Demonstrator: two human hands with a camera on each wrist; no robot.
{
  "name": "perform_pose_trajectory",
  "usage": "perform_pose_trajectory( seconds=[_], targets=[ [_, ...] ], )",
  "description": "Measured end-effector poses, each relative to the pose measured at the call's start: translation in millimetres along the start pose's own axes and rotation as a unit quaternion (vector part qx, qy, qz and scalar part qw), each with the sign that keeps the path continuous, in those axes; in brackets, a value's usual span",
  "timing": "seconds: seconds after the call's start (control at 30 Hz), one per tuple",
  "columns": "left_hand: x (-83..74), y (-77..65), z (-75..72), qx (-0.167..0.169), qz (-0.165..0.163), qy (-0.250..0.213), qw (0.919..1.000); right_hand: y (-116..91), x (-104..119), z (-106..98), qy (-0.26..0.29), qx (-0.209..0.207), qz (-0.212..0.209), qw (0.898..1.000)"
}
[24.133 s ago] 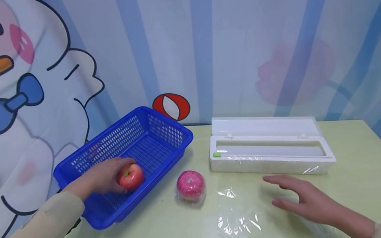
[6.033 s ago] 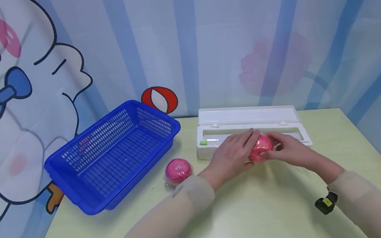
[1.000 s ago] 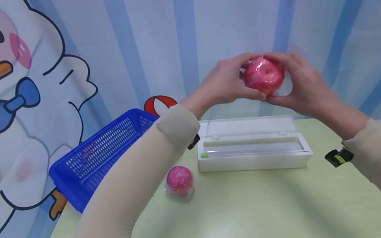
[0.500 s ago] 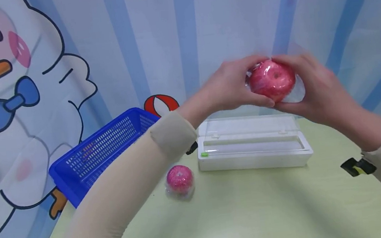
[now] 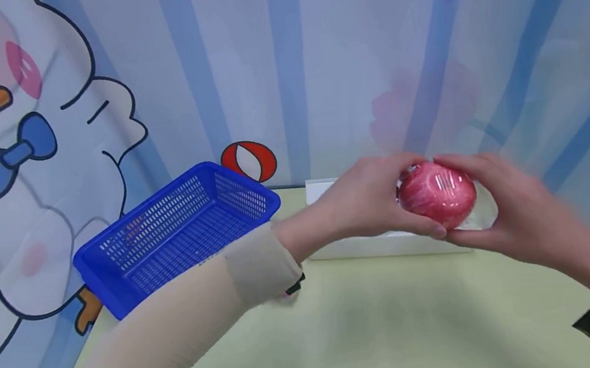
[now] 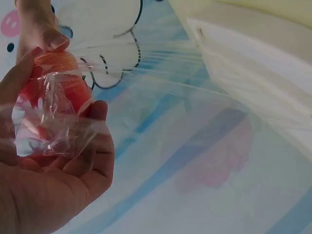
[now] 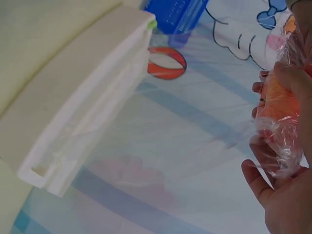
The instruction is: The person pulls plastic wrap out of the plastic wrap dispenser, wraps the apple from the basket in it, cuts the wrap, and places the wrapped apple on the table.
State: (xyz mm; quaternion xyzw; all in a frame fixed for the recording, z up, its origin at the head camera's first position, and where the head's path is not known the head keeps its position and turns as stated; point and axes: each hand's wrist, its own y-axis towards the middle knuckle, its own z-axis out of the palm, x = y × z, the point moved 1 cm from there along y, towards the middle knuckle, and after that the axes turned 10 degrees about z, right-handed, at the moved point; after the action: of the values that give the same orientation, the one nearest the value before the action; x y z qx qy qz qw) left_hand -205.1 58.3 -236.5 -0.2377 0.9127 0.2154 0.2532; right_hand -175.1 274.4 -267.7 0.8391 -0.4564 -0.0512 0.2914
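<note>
Between both hands, above the table, is a red apple (image 5: 437,194) wrapped in clear cling film. My left hand (image 5: 366,200) grips its left side and my right hand (image 5: 521,208) its right, the thumb tips close together at the lower front. In the left wrist view, a thin sheet of cling film (image 6: 161,87) stretches from the apple toward the white cling film dispenser (image 6: 258,53). Crumpled film (image 7: 282,156) bunches around the fruit in the right wrist view. The dispenser stands behind the hands, largely covered by them in the head view.
A blue mesh basket (image 5: 167,224) stands at the back left. The left sleeve hides most of a second wrapped apple (image 5: 288,297) on the table (image 5: 378,321). A printed curtain (image 5: 348,79) rises behind the table's back edge.
Over the last second both hands have lowered the wrapped apple from in front of the curtain toward the dispenser. Much earlier, the left hand held a bare apple in the basket.
</note>
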Motion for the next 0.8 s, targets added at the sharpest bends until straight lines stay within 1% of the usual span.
perform_pose_trajectory(
  seconds=[0.07, 0.17, 0.3, 0.4, 0.53, 0.6, 0.67, 0.73, 0.8],
  targets=[
    [-0.7, -7.4, 9.8, 0.01, -0.009, -0.015, 0.9998, -11.9, 3.3, 4.9, 0.011, 0.016, 0.013, 1.0],
    [0.7, -19.2, 25.7, 0.026, -0.033, -0.036, 0.9984, -29.2, 8.1, 14.2, 0.032, 0.045, 0.04, 0.998],
    [9.2, -32.4, 46.6, 0.039, -0.057, -0.074, 0.9949, -48.8, 11.7, 29.3, 0.064, 0.084, 0.074, 0.992],
    [17.7, -37.3, 59.4, 0.052, -0.082, -0.103, 0.9899, -60.1, 10.2, 42.0, 0.096, 0.106, 0.092, 0.985],
    [29.0, -42.1, 73.9, 0.073, -0.122, -0.146, 0.9791, -73.1, 6.0, 59.8, 0.15, 0.134, 0.109, 0.974],
    [34.2, -44.6, 81.3, 0.083, -0.135, -0.161, 0.9742, -79.4, 4.8, 67.6, 0.172, 0.15, 0.118, 0.966],
    [38.8, -46.7, 88.6, 0.091, -0.144, -0.164, 0.9716, -85.0, 4.2, 74.5, 0.19, 0.165, 0.13, 0.959],
    [42.8, -48.4, 94.8, 0.101, -0.145, -0.16, 0.9712, -90.0, 3.2, 80.8, 0.207, 0.176, 0.136, 0.953],
    [46.1, -49.8, 99.8, 0.116, -0.144, -0.15, 0.9713, -94.1, 2.1, 86.8, 0.226, 0.189, 0.152, 0.944]
  ],
)
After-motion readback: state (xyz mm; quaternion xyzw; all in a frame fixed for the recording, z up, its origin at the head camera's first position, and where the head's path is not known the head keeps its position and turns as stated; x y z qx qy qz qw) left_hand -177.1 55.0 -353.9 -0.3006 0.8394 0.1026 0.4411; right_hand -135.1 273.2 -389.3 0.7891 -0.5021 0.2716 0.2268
